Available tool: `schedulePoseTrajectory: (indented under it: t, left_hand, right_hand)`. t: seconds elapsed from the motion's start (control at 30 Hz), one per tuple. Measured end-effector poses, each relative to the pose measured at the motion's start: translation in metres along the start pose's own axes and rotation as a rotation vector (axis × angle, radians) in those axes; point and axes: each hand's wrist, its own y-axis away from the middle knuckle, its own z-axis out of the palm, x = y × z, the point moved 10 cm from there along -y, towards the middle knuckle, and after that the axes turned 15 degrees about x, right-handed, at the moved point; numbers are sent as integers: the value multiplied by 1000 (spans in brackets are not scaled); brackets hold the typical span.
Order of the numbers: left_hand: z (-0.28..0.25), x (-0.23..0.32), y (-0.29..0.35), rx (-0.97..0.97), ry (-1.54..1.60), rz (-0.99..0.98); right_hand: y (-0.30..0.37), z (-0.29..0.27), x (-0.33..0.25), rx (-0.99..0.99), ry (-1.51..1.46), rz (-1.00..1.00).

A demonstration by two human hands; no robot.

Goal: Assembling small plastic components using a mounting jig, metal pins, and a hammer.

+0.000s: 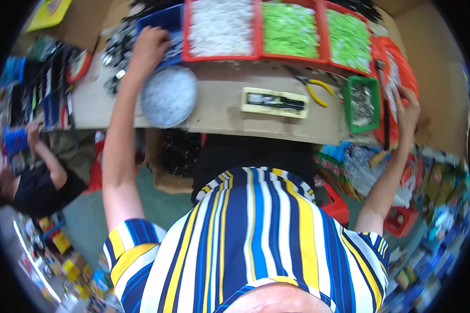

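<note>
My left hand (151, 46) reaches over the near edge of a blue bin (162, 19) of small parts. Its fingers are bent down and closed together; whatever they hold is hidden. Just below that hand stands a round pale metal dish (169, 96). Over at the right, my right hand (407, 108) is at a red plastic bag (400, 60) with whitish contents, its fingers apart at the bag's side. Between the hands, a cream holder (274, 102) carries a dark, narrow device.
Red bins hold white pieces (221, 28) and green pieces (290, 30). Yellow-handled pliers (316, 93), a green tray (362, 104) of metal parts and a black-handled hammer-like tool (385, 104) lie on the right. A co-worker (42, 182) sits at the left.
</note>
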Motion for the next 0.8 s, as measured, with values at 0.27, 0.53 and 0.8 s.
schedulePoseTrajectory:
  t: [0.27, 0.53, 0.8]
  left_hand:
    - [-25, -15, 0, 142, 122, -208]
    - [-44, -9, -3, 196, 174, -248]
    - [-48, -34, 10, 333, 537, -653]
  right_hand:
    - [18, 20, 23, -116, 140, 166]
    - [22, 49, 73, -200, 47, 35]
    - [8, 50, 65, -252, 148, 172]
